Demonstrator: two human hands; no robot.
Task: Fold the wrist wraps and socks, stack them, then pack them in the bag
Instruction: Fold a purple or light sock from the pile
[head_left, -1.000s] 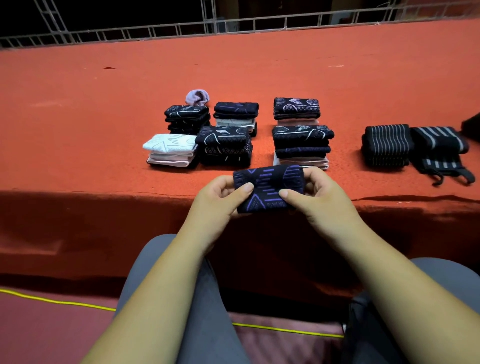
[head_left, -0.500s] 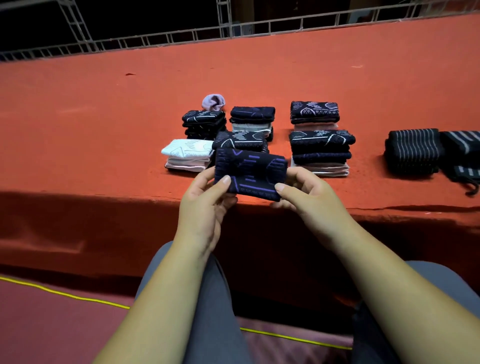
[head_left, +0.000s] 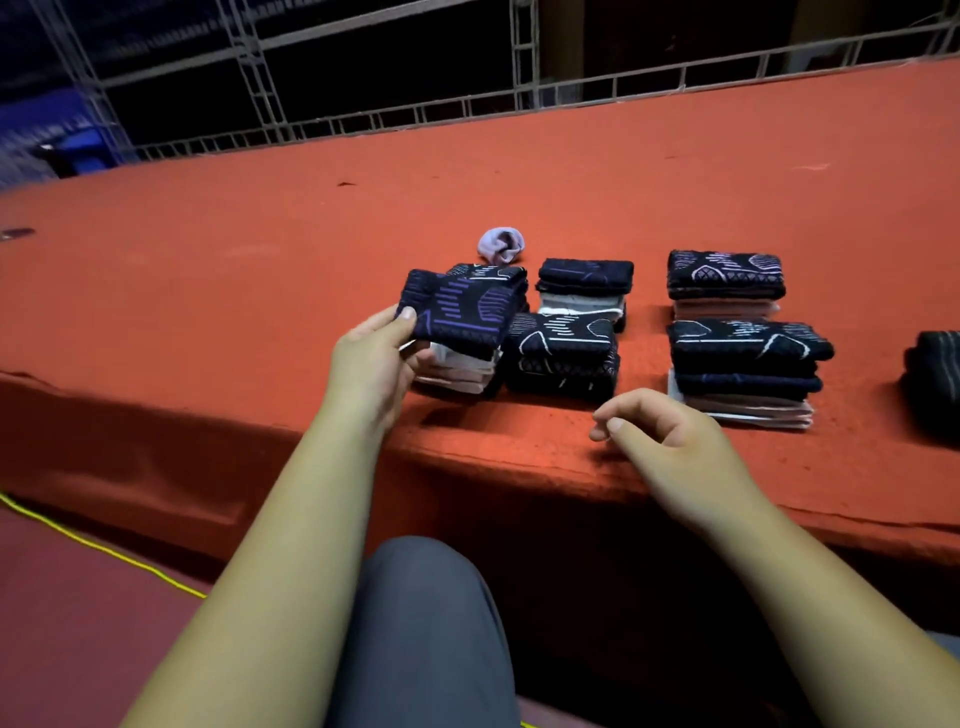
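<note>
Stacking is the step in hand: the left hand (head_left: 371, 364) pinches a folded dark sock (head_left: 457, 312) at its left end, thumb on top, and holds it right over the pale stack (head_left: 457, 371) on the red table (head_left: 260, 260); whether it touches yet I cannot tell. The right hand (head_left: 670, 441) hangs empty, right of that stack and nearer the person, fingers loosely curled. Next, I judge, the sock must settle square on the pale stack and be let go without tipping it.

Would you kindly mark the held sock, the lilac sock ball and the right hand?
held sock (head_left: 457, 312), head view, top face.
lilac sock ball (head_left: 501, 245), head view, middle.
right hand (head_left: 675, 447), head view, middle.
</note>
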